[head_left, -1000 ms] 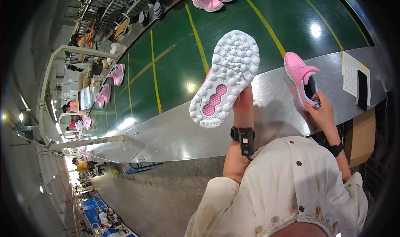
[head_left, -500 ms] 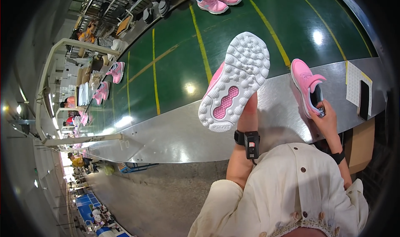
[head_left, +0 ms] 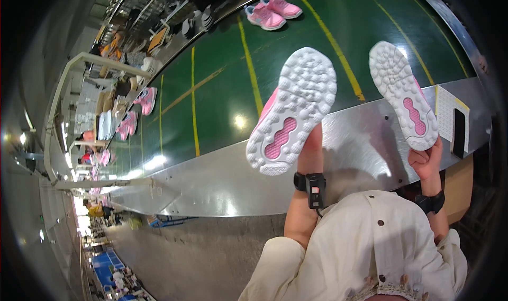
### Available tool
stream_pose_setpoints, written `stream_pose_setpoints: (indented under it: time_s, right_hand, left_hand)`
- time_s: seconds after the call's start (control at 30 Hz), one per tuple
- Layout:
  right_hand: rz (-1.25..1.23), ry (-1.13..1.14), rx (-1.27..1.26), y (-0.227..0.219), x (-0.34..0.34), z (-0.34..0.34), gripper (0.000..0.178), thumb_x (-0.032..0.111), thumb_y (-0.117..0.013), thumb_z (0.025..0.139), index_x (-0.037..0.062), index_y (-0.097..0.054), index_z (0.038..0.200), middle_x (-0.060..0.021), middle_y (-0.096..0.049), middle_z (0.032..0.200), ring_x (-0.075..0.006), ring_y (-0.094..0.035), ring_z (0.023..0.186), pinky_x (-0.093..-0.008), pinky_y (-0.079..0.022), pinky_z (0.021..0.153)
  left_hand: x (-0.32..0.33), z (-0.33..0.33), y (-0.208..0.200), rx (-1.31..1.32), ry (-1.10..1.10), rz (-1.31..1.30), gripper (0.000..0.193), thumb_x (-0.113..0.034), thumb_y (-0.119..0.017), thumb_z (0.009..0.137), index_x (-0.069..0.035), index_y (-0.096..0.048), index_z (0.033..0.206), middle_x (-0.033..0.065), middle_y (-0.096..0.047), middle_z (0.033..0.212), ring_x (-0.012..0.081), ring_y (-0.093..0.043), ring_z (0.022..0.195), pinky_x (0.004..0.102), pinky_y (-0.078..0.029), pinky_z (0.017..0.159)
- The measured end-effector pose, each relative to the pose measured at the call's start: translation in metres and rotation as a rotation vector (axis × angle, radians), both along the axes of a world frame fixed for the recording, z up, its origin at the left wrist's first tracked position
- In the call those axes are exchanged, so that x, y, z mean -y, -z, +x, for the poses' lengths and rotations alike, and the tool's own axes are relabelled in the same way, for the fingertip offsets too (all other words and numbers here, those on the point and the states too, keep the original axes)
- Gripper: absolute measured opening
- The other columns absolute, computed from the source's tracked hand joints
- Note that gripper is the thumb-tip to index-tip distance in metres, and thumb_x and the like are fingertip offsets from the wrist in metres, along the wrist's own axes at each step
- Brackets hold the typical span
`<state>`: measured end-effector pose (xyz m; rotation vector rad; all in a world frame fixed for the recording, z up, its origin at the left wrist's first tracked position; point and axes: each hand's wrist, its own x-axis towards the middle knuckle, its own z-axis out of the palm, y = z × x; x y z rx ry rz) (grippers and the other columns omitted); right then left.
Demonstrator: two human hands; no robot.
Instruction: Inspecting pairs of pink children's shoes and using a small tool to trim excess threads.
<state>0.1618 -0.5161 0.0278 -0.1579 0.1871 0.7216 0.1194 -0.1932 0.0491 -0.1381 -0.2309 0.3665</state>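
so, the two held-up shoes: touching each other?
Apart. The head view shows a plain gap, with green belt and bare metal visible between the left-hand shoe and right-hand shoe.

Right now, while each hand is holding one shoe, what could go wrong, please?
The right hand appears to grip its pink-and-white shoe only near the heel, so the toe end might tip or the shoe might slip.

That shoe is also held close to a black phone-like object, which lies near the edge of the metal table; a careless swing could knock it off.
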Motion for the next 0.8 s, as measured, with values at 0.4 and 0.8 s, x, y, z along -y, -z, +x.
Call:
stream_pose_setpoints:
  time_s: [0.4,0.8]
  right_hand:
    - [-0.167,0.144,-0.109,-0.04,-0.021,0.002,0.039,0.042,-0.047,0.077,0.0136,-0.062,0.099,-0.0006,-0.064,0.084,-0.0071,-0.036,0.043,-0.0201,-0.034,0.036]
    - [-0.116,0.21,0.038,-0.039,-0.024,0.01,0.049,0.05,-0.044,0.078,0.0201,-0.057,0.115,0.0025,-0.059,0.113,-0.0161,-0.054,0.095,-0.0316,-0.049,0.064]
  left_hand:
    - [-0.018,-0.007,0.003,-0.075,0.068,-0.19,0.026,-0.008,-0.053,0.087,0.003,-0.057,0.11,0.0121,-0.06,0.114,0.0239,-0.057,0.106,0.0371,-0.047,0.092]
    - [-0.042,-0.012,0.015,-0.124,-0.053,0.013,0.033,-0.01,-0.055,0.087,0.004,-0.052,0.116,0.0147,-0.055,0.122,0.0265,-0.052,0.112,0.0394,-0.043,0.097]
